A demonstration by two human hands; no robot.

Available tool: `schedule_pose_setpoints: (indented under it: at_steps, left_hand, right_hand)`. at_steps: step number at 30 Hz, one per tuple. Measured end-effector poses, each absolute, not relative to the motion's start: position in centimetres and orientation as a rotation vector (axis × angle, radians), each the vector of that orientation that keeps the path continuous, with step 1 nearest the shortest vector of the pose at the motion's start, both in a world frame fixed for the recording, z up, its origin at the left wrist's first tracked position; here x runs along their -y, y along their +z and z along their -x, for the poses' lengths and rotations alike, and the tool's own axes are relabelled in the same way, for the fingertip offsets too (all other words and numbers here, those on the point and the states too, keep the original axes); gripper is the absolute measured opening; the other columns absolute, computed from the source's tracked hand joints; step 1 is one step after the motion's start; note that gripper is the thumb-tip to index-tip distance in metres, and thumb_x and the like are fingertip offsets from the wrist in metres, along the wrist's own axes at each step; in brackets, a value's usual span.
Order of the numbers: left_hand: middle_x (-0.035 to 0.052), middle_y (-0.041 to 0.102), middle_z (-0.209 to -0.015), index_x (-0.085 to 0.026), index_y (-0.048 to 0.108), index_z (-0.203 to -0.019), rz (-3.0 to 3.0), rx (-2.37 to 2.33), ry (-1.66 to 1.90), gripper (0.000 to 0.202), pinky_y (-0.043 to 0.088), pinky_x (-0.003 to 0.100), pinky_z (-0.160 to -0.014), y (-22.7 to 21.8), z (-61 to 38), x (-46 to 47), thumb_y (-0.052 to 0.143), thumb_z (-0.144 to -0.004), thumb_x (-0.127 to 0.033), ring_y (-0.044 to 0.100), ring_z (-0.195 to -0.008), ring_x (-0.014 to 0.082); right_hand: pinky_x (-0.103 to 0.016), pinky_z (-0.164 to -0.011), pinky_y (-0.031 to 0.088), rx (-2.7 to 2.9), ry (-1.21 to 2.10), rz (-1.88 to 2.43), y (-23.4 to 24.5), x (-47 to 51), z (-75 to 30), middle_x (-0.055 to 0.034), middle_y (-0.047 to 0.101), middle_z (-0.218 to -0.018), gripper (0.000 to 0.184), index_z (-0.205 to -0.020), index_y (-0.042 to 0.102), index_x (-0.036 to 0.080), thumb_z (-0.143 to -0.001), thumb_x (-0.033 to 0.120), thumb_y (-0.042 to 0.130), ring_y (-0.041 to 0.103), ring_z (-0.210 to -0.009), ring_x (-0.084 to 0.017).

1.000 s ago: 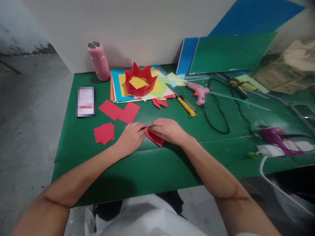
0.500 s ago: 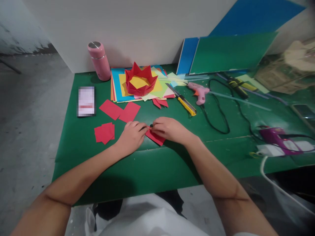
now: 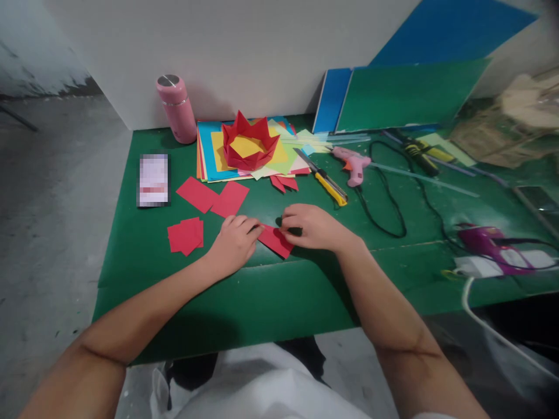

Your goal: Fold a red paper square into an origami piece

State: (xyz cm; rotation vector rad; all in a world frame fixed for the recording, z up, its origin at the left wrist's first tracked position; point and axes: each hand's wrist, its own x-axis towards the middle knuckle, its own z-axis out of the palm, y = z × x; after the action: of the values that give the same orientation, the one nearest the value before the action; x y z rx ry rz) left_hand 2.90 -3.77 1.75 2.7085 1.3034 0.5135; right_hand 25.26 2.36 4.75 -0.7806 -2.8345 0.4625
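— Starting with the left hand (image 3: 233,243)?
— Palm down, with fingertips at the left end of the red paper (image 3: 275,241); cannot tell if pinching.
— On to the paper?
— Lying on the green desk (image 3: 271,308) between both hands.
— Then to the right hand (image 3: 317,227)?
— Curled at its upper right edge; cannot tell if gripping.
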Motion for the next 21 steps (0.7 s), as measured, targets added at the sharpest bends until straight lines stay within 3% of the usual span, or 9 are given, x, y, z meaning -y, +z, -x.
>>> schedule_pose_setpoints:
  at_steps: [8,10,13,16,21]
  left_hand:
    - [0.0094,0.065,-0.111,-0.016,0.063,-0.112,-2.670,-1.326,0.534,0.028,0.038,0.040,-0.087,1.7,-3.0,4.0,0.044,-0.091,-0.015,0.055,-0.100,0.0234]
    - [0.0094,0.065,-0.110,-0.016,0.064,-0.112,-2.663,-1.336,0.551,0.028,0.038,0.039,-0.086,1.7,-3.0,4.0,0.044,-0.092,-0.016,0.056,-0.100,0.0234]
    - [0.0095,0.066,-0.108,-0.016,0.064,-0.111,-2.676,-1.359,0.575,0.027,0.038,0.039,-0.084,1.6,-3.1,4.1,0.046,-0.090,-0.015,0.056,-0.098,0.0238]
    - [0.0094,0.066,-0.106,-0.016,0.065,-0.109,-2.693,-1.382,0.603,0.026,0.039,0.039,-0.082,1.5,-3.2,4.1,0.049,-0.089,-0.015,0.056,-0.097,0.0240]
    - [0.0089,0.066,-0.100,-0.014,0.066,-0.105,-2.694,-1.403,0.657,0.024,0.040,0.038,-0.081,1.5,-3.2,4.0,0.049,-0.089,-0.015,0.055,-0.092,0.0233]
  right_hand:
    - [-0.027,-0.056,0.029,2.844,0.289,0.785,4.8,-2.2,-25.3,-0.0027,0.050,-0.060,0.023,-0.057,0.054,0.018,-0.080,0.021,0.050,0.046,-0.062,-0.015]
    - [-0.027,-0.059,0.033,2.781,0.270,0.785,4.7,-2.1,-25.1,-0.0045,0.056,-0.065,0.024,-0.065,0.060,0.018,-0.084,0.023,0.047,0.049,-0.066,-0.016]
    - [-0.030,-0.070,0.040,2.745,0.322,0.732,4.2,-2.0,-24.6,-0.0096,0.066,-0.089,0.029,-0.095,0.067,0.016,-0.091,0.038,0.048,0.056,-0.082,-0.020]
    - [-0.034,-0.077,0.043,2.785,0.382,0.672,3.7,-2.0,-24.3,-0.0120,0.066,-0.103,0.046,-0.112,0.065,0.016,-0.086,0.053,0.057,0.057,-0.091,-0.023]
    - [-0.037,-0.080,0.041,2.822,0.295,0.678,3.2,-2.4,-24.2,-0.0115,0.066,-0.106,0.034,-0.112,0.067,0.018,-0.093,0.041,0.050,0.057,-0.092,-0.023]
